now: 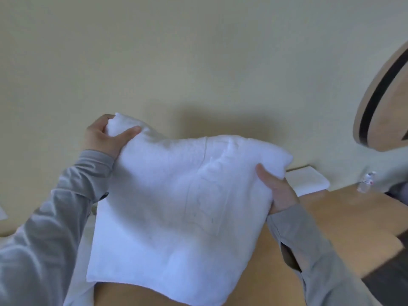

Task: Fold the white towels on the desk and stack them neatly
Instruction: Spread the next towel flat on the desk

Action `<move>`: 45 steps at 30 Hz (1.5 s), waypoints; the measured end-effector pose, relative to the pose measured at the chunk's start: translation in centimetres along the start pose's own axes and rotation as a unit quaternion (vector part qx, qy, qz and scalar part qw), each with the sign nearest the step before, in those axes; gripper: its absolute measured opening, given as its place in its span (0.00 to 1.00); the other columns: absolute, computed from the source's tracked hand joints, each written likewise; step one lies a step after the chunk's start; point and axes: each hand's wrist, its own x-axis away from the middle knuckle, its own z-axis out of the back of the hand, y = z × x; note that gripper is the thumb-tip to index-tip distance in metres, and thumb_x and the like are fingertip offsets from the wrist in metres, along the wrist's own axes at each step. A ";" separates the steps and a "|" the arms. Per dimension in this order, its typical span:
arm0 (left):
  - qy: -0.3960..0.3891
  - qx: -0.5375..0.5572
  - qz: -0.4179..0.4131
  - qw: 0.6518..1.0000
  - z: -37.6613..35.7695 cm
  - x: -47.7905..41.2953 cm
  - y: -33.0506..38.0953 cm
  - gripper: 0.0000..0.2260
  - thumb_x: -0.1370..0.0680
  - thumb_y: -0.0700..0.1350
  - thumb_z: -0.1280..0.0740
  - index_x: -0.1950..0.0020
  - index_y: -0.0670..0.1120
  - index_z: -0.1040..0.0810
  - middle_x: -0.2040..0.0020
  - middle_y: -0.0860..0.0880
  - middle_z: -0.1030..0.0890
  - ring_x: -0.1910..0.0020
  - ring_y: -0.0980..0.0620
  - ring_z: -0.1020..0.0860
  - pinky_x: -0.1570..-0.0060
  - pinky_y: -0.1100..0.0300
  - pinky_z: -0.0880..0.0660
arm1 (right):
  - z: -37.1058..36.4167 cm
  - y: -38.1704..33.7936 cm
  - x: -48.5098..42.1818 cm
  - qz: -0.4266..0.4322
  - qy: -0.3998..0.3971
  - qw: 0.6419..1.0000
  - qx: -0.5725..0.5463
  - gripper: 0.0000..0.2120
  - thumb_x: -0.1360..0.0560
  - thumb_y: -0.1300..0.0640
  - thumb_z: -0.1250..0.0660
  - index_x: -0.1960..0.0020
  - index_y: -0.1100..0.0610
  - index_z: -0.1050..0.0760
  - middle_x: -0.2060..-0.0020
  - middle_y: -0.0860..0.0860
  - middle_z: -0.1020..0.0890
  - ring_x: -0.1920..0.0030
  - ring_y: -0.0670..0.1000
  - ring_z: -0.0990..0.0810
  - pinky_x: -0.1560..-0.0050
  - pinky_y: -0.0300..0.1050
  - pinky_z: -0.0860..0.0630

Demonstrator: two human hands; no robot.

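I hold a white towel (pixel 176 206) up above the wooden desk (pixel 344 219), doubled over along its top edge and hanging down toward me. My left hand (pixel 103 138) grips its upper left corner, thumb across the front. My right hand (pixel 278 191) pinches the upper right corner, thumb on the near side and fingers hidden behind the cloth. A folded white towel (pixel 306 180) lies flat at the back of the desk against the wall, just right of the held one. The hanging towel hides the middle of the desk.
A small clear bottle (pixel 366 182) stands at the back right of the desk. A round wooden-framed mirror (pixel 384 93) hangs on the wall at right. A dark object (pixel 395 270) sits at the right edge. The cream wall fills the upper view.
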 end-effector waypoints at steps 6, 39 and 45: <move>-0.126 -0.070 0.005 0.990 -10.8 -2.9 2.0 0.30 0.34 0.55 0.24 0.37 0.45 0.26 0.39 0.45 0.24 0.40 0.44 0.27 0.40 0.56 0.32 | 6.6 1.6 -0.5 -0.032 0.110 0.993 -0.025 0.18 0.35 0.51 0.30 0.47 0.56 0.21 0.55 0.54 0.14 0.55 0.55 0.15 0.59 0.49 0.19; -0.239 -0.278 0.329 0.870 -33.9 36.9 -15.1 0.22 0.23 0.57 0.38 0.31 0.52 0.33 0.25 0.51 0.41 0.26 0.51 0.42 0.29 0.54 0.44 | 36.0 15.2 -14.3 -0.326 0.150 0.920 -0.154 0.33 0.28 0.33 0.42 0.37 0.58 0.24 0.42 0.58 0.19 0.41 0.62 0.21 0.38 0.62 0.30; 0.043 -0.071 0.709 0.700 -36.1 40.3 -10.9 0.15 0.28 0.52 0.30 0.66 0.43 0.27 0.60 0.42 0.23 0.62 0.43 0.27 0.57 0.53 0.28 | 34.1 14.2 -14.7 -0.352 0.127 0.921 -0.111 0.12 0.25 0.50 0.44 0.55 0.58 0.26 0.60 0.57 0.26 0.61 0.57 0.28 0.58 0.48 0.31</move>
